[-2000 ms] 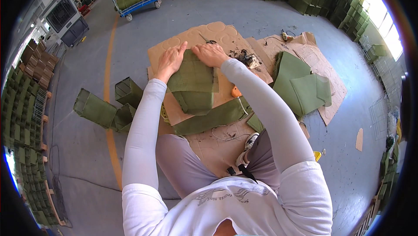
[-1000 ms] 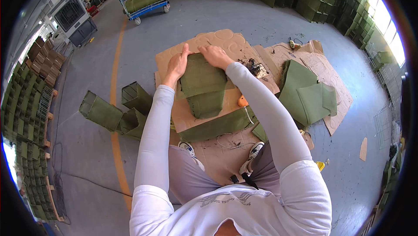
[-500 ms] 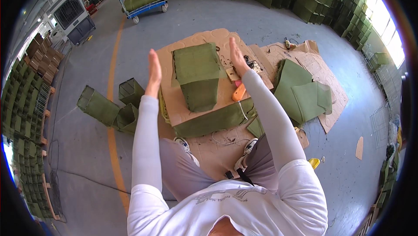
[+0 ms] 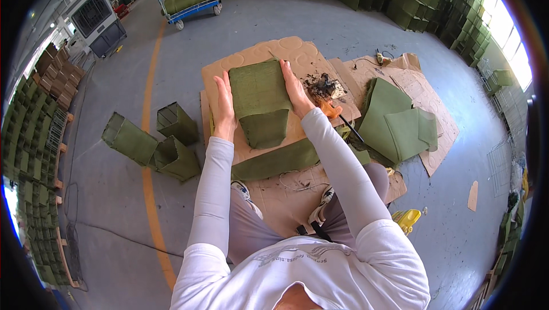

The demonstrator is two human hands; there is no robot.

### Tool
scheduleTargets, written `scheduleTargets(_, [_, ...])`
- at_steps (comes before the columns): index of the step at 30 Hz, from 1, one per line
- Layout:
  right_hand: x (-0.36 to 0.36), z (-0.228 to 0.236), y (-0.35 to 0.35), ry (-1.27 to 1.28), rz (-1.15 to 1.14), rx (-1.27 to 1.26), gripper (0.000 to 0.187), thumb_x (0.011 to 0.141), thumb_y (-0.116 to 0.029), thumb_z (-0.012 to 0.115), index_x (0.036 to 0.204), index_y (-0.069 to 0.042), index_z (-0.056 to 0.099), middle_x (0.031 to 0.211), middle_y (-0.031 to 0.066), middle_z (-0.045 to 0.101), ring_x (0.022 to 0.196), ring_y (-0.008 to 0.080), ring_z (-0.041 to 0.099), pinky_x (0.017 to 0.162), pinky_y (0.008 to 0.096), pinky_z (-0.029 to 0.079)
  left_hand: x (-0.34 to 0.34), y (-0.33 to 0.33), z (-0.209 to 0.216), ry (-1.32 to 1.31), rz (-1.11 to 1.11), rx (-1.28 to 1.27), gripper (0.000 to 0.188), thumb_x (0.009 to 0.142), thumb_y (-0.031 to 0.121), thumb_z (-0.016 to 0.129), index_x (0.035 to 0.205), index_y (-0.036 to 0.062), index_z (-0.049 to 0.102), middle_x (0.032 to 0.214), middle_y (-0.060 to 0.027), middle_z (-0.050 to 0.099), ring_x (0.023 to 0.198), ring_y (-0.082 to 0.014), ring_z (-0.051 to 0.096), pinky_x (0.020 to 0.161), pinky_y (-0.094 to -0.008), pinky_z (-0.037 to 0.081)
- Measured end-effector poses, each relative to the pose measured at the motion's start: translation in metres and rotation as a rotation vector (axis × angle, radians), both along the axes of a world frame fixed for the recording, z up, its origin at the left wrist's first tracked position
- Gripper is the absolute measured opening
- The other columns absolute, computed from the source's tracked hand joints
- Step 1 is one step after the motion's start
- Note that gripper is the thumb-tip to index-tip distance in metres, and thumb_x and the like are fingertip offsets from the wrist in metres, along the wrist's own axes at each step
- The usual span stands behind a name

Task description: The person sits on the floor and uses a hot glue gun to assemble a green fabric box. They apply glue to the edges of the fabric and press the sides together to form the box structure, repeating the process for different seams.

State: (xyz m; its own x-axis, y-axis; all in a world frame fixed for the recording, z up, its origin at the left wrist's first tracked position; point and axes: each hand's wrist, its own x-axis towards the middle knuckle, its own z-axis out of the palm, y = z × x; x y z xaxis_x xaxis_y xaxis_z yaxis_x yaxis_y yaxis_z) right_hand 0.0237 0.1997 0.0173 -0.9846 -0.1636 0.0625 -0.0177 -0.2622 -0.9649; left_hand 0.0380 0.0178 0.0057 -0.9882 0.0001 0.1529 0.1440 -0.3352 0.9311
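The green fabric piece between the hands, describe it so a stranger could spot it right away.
Find the cardboard sheet on the grey floor in front of the seated person. On it lies a folded olive fabric piece, pressed on both sides by the left hand and right hand. Other green pieces lie untouched nearby.

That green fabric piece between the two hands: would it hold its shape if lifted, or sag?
The green fabric piece lies flat and folded on the cardboard, so it probably sags. The left hand and right hand press its sides, suggesting it shifts easily. It looks light, not fragile.
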Motion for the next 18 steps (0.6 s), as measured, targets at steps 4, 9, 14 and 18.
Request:
scheduleTargets(4, [-0.011, 0.010, -0.004, 0.000, 0.022, 0.074, 0.077, 0.094, -0.061, 0.024, 0.147, -0.006, 0.019, 0.153, 0.0084, 0.018, 0.140, 0.0192, 0.020, 0.112, 0.0299, 0.017, -0.014, -0.007, 0.002, -0.042, 0.022, 0.011, 0.099, 0.083, 0.078, 0.022, 0.148, 0.0049, 0.004, 0.155, -0.0109, 0.007, 0.142, -0.0234, 0.013, 0.114, -0.0376, 0.015])
scheduleTargets(9, [-0.057, -0.017, 0.018, 0.237, -0.280, 0.210, 0.072, 0.095, -0.058, 0.028, 0.144, -0.005, 0.030, 0.148, 0.0133, 0.031, 0.136, 0.0198, 0.029, 0.109, 0.0319, 0.023, -0.044, -0.026, -0.002, 0.210, 0.295, -0.273, 0.095, 0.086, 0.075, 0.021, 0.148, 0.0053, 0.005, 0.156, -0.0097, 0.004, 0.143, -0.0222, 0.000, 0.115, -0.0362, 0.000])
scheduleTargets(14, [0.026, -0.058, 0.049, 0.300, -0.681, 0.068, 0.039, 0.096, -0.030, 0.049, 0.109, 0.005, 0.057, 0.101, 0.0089, 0.063, 0.094, 0.0188, 0.057, 0.084, 0.0300, 0.044, 0.025, -0.022, 0.012, 0.677, 0.168, -1.046, 0.076, 0.092, 0.055, 0.039, 0.146, 0.0061, 0.020, 0.153, -0.0096, 0.018, 0.142, -0.0271, 0.011, 0.115, -0.0400, 0.010])
scheduleTargets(18, [0.072, -0.192, 0.078, 0.012, -1.009, 0.307, 0.038, 0.087, -0.032, 0.063, 0.101, 0.004, 0.060, 0.085, 0.0109, 0.062, 0.079, 0.0186, 0.058, 0.073, 0.0317, 0.046, 0.031, -0.023, -0.001, 0.719, 0.286, -1.277, 0.071, 0.083, 0.024, 0.065, 0.142, 0.0048, 0.031, 0.147, -0.0118, 0.031, 0.138, -0.0288, 0.026, 0.113, -0.0409, 0.024])
